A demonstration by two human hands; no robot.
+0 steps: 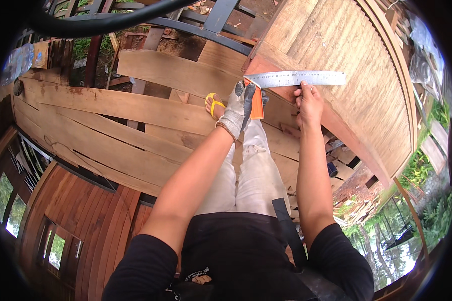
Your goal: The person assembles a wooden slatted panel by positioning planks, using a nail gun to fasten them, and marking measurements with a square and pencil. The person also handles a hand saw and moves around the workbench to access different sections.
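My left hand (240, 106), in a grey and white work glove, is closed around the orange handle (256, 104) of a try square. The square's steel ruler blade (296, 78) stretches to the right across the near edge of a large wooden panel (331, 40). My bare right hand (309, 103) is at the blade's lower edge, its index finger touching the metal and the other fingers curled. Whether those curled fingers hold anything small is hidden. The handle lies beside the panel's left corner, at its reddish edge board.
Long wooden planks (110, 108) lie side by side to the left, with a foot in a yellow flip-flop (215, 104) on them. Dark metal bars (201, 31) run along the far side. A slatted wooden door (75, 215) stands at lower left. Wood scraps (359, 200) lie below the panel.
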